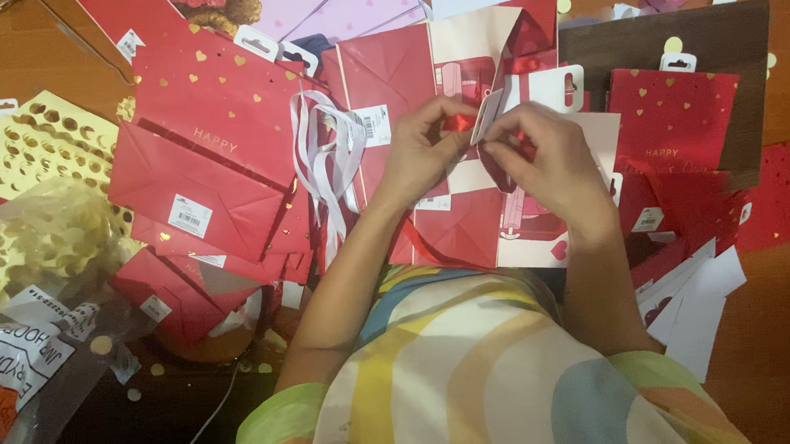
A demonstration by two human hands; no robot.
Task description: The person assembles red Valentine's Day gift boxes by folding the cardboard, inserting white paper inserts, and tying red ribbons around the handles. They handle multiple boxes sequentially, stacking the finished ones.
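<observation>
A small white tag with a strip of red ribbon sat just above the centre of the frame, pinched between both hands. The left hand had its fingers curled narrowly around the ribbon, while the right hand closed its fingertips on the tag's lower edge, the two hands touching at the fingertips. Beneath them lay a flattened red and white gift bag, partly hidden by the wrists.

The surface was a wooden floor, brown and bare only at the right edge and the upper left corner. Nearly everything else was covered: red paper bags with gold hearts fanned across the upper left, white ribbon handles looped beside them, and another red bag lay on a dark brown board at the upper right. A yellow sheet with punched round holes lay at the left edge, above a crumpled clear plastic bag in the lower left. White paper pieces were stacked at the lower right. Little of the room beyond the floor showed.
</observation>
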